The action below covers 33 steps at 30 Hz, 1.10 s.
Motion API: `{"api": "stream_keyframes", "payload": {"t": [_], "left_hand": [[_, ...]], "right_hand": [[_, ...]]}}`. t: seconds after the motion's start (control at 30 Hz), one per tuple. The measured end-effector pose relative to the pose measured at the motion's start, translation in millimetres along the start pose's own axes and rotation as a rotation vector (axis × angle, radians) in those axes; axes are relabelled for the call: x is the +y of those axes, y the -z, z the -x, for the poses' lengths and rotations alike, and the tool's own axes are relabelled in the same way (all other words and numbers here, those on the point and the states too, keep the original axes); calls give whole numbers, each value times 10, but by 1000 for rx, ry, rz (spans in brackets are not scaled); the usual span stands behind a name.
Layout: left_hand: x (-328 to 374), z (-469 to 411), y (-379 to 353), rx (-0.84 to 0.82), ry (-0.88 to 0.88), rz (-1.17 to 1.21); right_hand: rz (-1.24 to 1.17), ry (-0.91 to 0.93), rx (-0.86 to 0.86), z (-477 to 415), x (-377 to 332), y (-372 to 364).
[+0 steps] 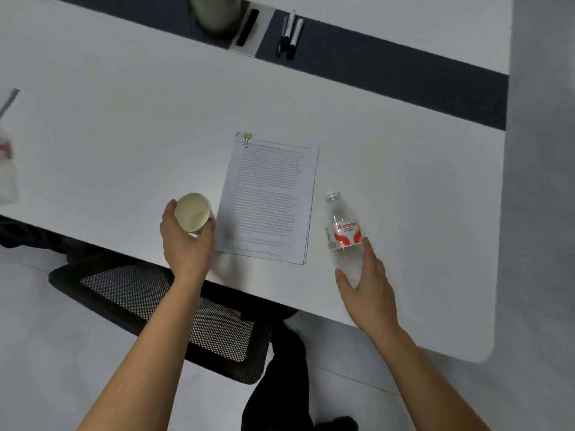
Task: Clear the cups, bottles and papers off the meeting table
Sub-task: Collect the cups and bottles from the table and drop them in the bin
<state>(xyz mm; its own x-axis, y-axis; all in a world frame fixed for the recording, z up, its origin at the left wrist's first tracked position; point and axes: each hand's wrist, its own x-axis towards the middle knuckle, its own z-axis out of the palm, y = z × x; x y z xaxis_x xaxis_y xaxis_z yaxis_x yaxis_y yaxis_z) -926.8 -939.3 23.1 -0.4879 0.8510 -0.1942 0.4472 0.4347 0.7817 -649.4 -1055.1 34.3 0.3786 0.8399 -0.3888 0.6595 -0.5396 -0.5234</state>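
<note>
My left hand [186, 244] is wrapped around a white paper cup [193, 211], which looks empty, just left of the papers near the table's front edge. A clipped stack of printed papers [269, 200] lies flat between my hands, held by a binder clip [246, 139] at its top left corner. My right hand [368, 284] grips the lower part of a clear plastic water bottle [340, 231] with a red and white label and a white cap. The bottle stands to the right of the papers.
The white meeting table [124, 135] has a dark strip [389, 70] along its middle, with a green cup [216, 14], a white pad with a black pen [249, 29] and two markers [291, 34] on it. Another bottle [6, 157] shows at the left edge. A black mesh chair [161, 309] sits under the front edge.
</note>
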Motion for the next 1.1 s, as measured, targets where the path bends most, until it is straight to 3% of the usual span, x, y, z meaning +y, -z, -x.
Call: {"api": "stream_keyframes", "payload": {"t": [0.3,0.47,0.63,0.87,1.1], "left_hand": [[1068,1593,305,-61,-305,220],[1346,3010,406,-163,-437,350],[1278,4447,290,-373,-535,375],[1453,5633,-221,-651,-651,321],[1864,6097,-1451,-812,-703,233]], "right_hand": [[-373,19,281,894,348,1079],[-546,53,466,1866,1146,1693],[-625,-68,671,2974,2201,1950],[-727,-239,892,3750,3372,2421],[-796,-375,997,3400,4279,2784]]}}
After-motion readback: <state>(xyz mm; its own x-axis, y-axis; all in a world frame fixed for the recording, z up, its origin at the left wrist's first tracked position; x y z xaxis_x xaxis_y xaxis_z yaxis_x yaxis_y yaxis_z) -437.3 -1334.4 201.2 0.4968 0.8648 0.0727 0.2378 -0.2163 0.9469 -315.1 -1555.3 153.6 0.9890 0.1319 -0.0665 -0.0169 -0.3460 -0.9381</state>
